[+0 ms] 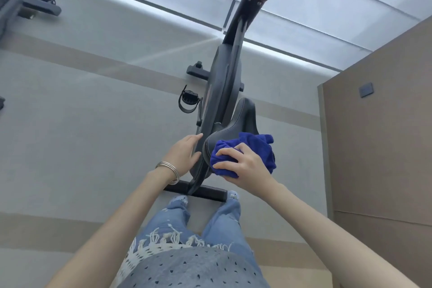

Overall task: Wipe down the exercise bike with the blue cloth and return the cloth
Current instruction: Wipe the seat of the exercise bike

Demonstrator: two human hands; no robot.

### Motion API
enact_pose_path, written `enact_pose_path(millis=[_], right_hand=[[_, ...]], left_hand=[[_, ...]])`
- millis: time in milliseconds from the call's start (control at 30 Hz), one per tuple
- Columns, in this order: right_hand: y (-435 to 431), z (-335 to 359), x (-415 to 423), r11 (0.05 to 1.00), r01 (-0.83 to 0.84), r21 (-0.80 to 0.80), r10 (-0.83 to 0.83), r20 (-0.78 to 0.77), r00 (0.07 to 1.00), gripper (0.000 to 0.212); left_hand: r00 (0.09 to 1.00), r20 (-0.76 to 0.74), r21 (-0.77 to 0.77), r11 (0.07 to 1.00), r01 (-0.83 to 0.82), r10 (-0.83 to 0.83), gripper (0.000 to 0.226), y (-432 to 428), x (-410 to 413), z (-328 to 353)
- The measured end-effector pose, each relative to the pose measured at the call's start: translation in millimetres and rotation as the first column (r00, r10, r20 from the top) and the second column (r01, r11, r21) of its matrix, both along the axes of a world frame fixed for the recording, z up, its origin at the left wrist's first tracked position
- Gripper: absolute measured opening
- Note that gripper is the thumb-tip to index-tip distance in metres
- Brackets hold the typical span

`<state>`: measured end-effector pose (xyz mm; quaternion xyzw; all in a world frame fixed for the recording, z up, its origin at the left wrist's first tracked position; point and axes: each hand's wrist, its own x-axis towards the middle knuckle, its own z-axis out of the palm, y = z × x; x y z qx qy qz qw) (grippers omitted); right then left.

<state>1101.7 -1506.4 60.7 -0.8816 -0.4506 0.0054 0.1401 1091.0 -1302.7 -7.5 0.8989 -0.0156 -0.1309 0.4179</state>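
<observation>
Right hand [245, 166] fingers curled, gripping blue cloth [254, 149] against the saddle [236, 124]; left hand [184, 154] fingers straight, resting on bike frame [219, 82]

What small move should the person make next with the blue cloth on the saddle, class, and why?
Probably slide the right hand and blue cloth forward along the saddle toward its narrow nose. The cloth is bunched on the wide rear end, the nose lies bare ahead, and the left hand rests open against the bike frame.
</observation>
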Motion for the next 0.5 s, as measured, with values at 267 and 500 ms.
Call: enact_pose_path(millis=[267, 500], right_hand=[[-71.2, 15.9, -10.6, 0.992, 0.065, -0.104, -0.071, -0.048, 0.996, 0.016], [-110.3, 35.6, 32.0, 0.728, 0.673, -0.131, -0.679, -0.277, 0.68, 0.02]], left_hand=[[0.989, 0.056, -0.029, 0.99, 0.139, -0.138, 0.091, -22.3, -7.6, 16.0], [0.987, 0.032, 0.082, 0.984, 0.156, -0.159, 0.115, -42.5, -2.1, 23.6]])
